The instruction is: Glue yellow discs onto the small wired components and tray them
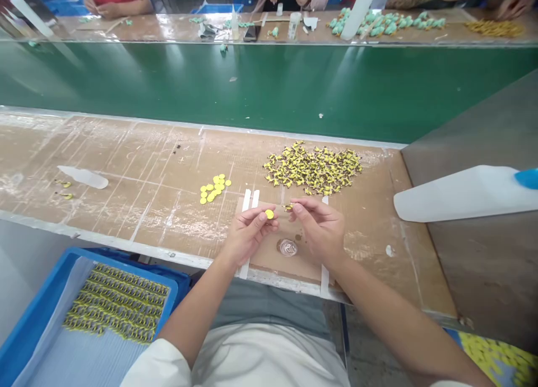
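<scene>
My left hand (249, 234) pinches a round yellow disc (269, 214) between thumb and fingers, its flat face turned up. Close by on the right, my right hand (321, 227) is closed on a small yellow-and-black piece (289, 207); its exact shape is too small to make out. The two pieces are apart. Below and between the hands a small clear dish (288, 247) rests on a taped-down cardboard sheet (269, 258). Several loose yellow discs (213, 190) lie left of my left hand. Beyond my right hand spreads a pile of small yellow-and-black pieces (315, 168).
A blue tray (25, 325) at lower left holds rows of yellow-and-dark pieces. White bottle-shaped ducts (454, 194) jut in at right. A metal panel (483, 152) bounds the table's right end. Past the green conveyor belt (269, 90), other people's hands work at another bench.
</scene>
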`<state>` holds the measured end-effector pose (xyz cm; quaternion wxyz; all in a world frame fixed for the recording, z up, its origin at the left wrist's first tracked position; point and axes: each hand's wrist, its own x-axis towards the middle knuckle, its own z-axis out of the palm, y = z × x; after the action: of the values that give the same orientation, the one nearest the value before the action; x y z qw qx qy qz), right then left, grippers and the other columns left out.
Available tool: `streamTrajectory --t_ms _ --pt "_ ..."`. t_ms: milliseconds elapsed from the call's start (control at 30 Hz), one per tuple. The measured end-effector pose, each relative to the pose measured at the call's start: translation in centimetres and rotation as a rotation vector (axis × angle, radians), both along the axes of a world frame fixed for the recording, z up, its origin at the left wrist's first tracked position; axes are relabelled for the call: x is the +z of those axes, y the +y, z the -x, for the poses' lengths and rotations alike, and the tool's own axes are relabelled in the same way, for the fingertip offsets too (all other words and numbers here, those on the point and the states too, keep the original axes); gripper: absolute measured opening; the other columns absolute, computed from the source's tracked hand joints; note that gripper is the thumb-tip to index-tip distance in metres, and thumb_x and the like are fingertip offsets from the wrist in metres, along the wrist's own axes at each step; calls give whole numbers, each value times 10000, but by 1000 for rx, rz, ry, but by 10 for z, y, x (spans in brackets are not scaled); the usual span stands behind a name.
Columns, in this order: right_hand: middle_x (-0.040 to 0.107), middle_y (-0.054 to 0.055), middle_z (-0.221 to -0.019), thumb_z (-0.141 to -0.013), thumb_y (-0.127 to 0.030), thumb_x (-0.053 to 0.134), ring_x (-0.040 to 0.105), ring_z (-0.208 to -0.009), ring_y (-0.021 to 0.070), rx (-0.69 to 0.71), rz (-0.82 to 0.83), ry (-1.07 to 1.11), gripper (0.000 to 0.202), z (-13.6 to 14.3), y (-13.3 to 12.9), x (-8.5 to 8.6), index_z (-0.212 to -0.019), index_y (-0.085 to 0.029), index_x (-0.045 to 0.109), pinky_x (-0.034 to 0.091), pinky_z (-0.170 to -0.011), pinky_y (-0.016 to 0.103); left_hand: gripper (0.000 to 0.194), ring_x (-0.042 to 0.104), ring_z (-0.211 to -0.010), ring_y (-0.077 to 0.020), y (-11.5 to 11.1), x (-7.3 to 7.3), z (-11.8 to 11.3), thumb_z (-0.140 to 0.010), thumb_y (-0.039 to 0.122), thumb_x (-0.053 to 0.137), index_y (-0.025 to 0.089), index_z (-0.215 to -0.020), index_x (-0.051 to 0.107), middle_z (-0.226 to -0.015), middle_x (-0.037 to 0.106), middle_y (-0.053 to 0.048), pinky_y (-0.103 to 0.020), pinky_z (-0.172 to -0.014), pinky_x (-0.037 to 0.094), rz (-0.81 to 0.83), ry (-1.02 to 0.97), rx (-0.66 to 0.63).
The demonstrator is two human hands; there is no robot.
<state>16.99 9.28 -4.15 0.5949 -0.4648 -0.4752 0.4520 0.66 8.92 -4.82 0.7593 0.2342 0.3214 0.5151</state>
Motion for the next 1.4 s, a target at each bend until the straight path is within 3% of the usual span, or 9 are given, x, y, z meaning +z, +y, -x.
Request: streamTrajectory --t_ms 167,500,833,1033,1400 --pt "739 44 -905 -849 -312 715 681 -723 131 42 21 -57 148 3 -6 8 -949 -207 745 599 -713 270 270 688 -770 -119 -7 -4 -3 -792 287 779 149 -1023 767 -889 755 -77 -223 -759 557 -13 21 -25" --pt "735 47 -894 -869 -298 692 700 -733 146 74 -63 -148 118 9 -10 9 -929 -204 732 617 -661 261 325 688 -763 -135 -11 -6 -1 -769 341 795 149 -1029 769 -891 762 -100 -247 -756 555 1 44 -16" --pt "730 42 -944 -865 -189 683 700 -807 140 59 -162 -212 100 9 -13 9 -945 -218 735 605 -709 244 278 683 -746 -112 -11 -6 1 -825 307 747 150 -1053 763 -857 762 -89 -213 -755 561 -46 24 -45" --pt "727 45 -953 -867 -211 688 692 -867 166 77 -175 -269 133 7 -13 5 -986 -239 741 598 -778 293 295 693 -746 -134 -12 -7 1 -801 335 767 156 -1036 770 -881 764 -95 -257 -778 566 -26 56 -30" --pt "732 50 -937 -868 -217 684 691 -837 167 70 -196 -311 116 7 -13 6 -968 -233 741 593 -757 294 311 694 -741 -144 -12 -9 2 -787 349 776 161 -1035 770 -908 764 -98 -285 -786 571 -19 79 -28"
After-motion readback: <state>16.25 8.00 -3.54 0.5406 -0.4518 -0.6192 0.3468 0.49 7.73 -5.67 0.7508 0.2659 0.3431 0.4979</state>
